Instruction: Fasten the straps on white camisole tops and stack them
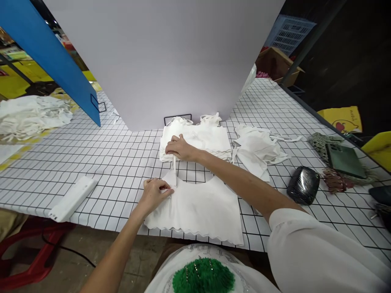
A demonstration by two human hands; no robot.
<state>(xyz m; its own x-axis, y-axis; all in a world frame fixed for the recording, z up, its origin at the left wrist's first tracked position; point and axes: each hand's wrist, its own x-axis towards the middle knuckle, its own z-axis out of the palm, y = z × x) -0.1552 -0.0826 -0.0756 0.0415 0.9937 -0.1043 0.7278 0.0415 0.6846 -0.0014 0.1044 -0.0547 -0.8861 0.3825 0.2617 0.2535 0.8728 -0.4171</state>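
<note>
- Two hands on one white top (198, 209), laid flat at the near edge of the gridded table (100, 162), scalloped hem toward the person.
- Left hand (154, 194): fingers curled down, pinching the top's folded-in left shoulder corner against the cloth. Closed on fabric, not lifting it.
- Right hand (180, 147): reached forward, fingers bent and closed around the thin strap (174, 163) that runs up from that shoulder. The hand rests at the front-left edge of the stack of folded tops (203, 140) just behind.
- Handling, my read: thin cloth, very light, fully limp. Holds no shape by itself; it drapes and slides easily on the smooth table cover.
- Strap is narrow and floppy; it will twist unless kept taut between both hands, as it looks now.
- Best places to hold: the shoulder corners or side seams, pinched between fingertips. A pull on the scalloped hem or the mid-panel would likely only bunch it.
- Not fragile, but it creases easily; a flat palm smooths it better than a grab.
- Nearby: loose heap of white cloth (258, 148) right of the stack, black pouch (303, 185), phone in a green case (345, 159), white bar (73, 198) at the left, large white board (171, 57) standing behind.
</note>
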